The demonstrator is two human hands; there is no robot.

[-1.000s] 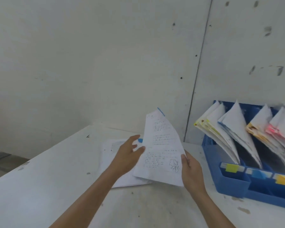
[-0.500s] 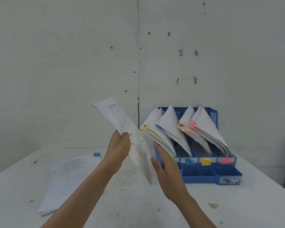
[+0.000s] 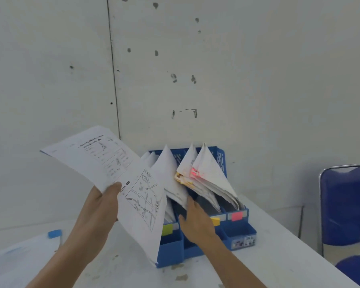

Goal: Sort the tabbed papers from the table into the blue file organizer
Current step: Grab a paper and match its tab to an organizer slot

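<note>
My left hand point(image 3: 101, 206) grips a printed sheet of paper point(image 3: 116, 175) and holds it up, tilted, in front of the left end of the blue file organizer point(image 3: 240, 232). The organizer stands on the white table point(image 3: 278, 252) against the wall, its slots full of leaning papers with yellow, orange and pink tabs. My right hand point(image 3: 195, 220) reaches with straight fingers into the slots, touching the leaning papers in a middle slot point(image 3: 170, 179). A stack of papers with a blue tab point(image 3: 19, 258) lies flat on the table at the lower left.
A blue chair point(image 3: 345, 206) stands to the right of the table. The grey wall runs right behind the organizer. Coloured labels mark the front of the organizer's slots.
The view has closed in on the organizer. My left hand has brought the sheet up in front of the organizer, and my right hand has let go of it and reached into the slots.
</note>
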